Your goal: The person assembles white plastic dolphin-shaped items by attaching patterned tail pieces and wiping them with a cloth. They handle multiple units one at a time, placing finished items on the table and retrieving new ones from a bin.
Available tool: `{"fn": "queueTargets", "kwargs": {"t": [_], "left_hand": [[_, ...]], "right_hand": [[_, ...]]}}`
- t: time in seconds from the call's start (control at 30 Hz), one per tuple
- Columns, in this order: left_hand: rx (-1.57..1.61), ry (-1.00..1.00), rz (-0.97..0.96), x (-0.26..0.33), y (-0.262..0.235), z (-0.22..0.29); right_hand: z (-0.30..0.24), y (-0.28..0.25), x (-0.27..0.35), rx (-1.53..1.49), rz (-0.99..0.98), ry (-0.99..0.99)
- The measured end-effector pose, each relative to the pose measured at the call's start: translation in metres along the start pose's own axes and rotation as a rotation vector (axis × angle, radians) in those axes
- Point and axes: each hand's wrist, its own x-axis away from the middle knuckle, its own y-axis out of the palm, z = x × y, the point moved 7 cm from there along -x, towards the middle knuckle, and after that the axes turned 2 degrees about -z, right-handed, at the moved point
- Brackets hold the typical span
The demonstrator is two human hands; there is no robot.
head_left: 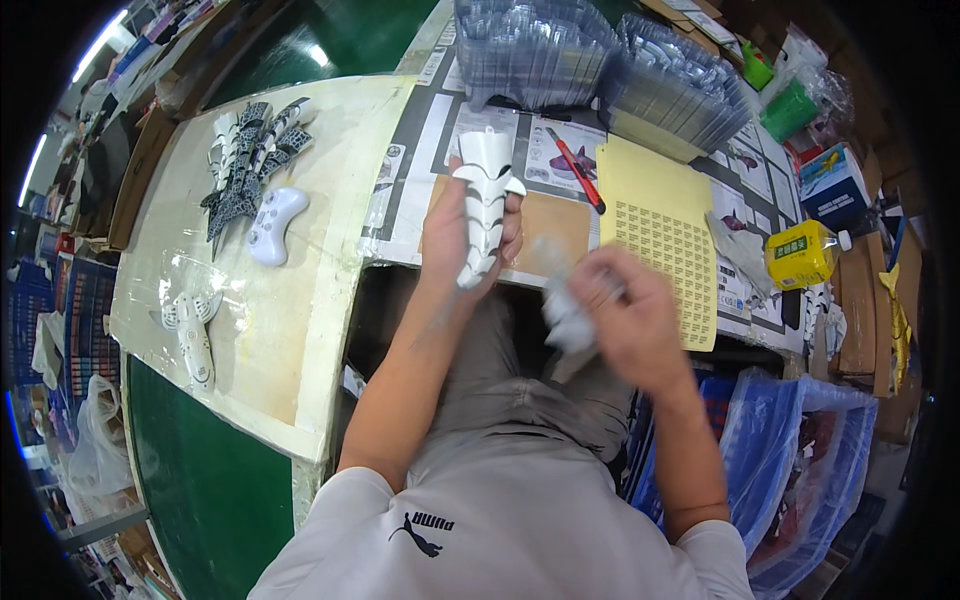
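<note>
My left hand (446,240) is wrapped round a white toy fish body (486,205) made of jointed segments, with small side fins and dark seams. The wide end points away from me and the narrow end rests by my palm. My right hand (638,320) is closed on a crumpled whitish cloth (568,318), just right of the toy and apart from it; both are smeared by motion. Beyond the toy, a red utility knife (578,172) lies on the printed sheet. At the left table lie a white game-style controller (276,227) and another white finned toy fish (193,338).
Several black-and-white patterned toy pieces (250,160) lie at the far left. Stacked clear plastic trays (540,55) stand at the back. On the right are a yellow label sheet (660,260), a yellow bottle (802,254) and a blue plastic-lined crate (745,450).
</note>
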Motion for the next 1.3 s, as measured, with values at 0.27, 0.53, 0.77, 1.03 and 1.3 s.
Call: {"fn": "queueTargets", "kwargs": {"t": [0.27, 0.53, 0.77, 1.03, 1.3], "left_hand": [[0.133, 0.033, 0.098, 0.007, -0.003, -0.002], [0.148, -0.041, 0.057, 0.012, -0.03, 0.015], [0.273, 0.039, 0.142, -0.001, -0.016, 0.006], [-0.281, -0.037, -0.02, 0.025, -0.005, 0.039], [-0.905, -0.223, -0.1, 0.044, 0.054, 0.0]], "right_hand": [[-0.014, 0.072, -0.037, 0.896, 0.011, -0.62], [-0.027, 0.034, -0.013, 0.279, -0.422, -0.203], [-0.002, 0.065, -0.049, 0.307, 0.03, -0.312], [0.061, 0.02, -0.017, -0.363, -0.225, 0.201], [0.029, -0.025, -0.063, -0.029, -0.199, -0.193]]}}
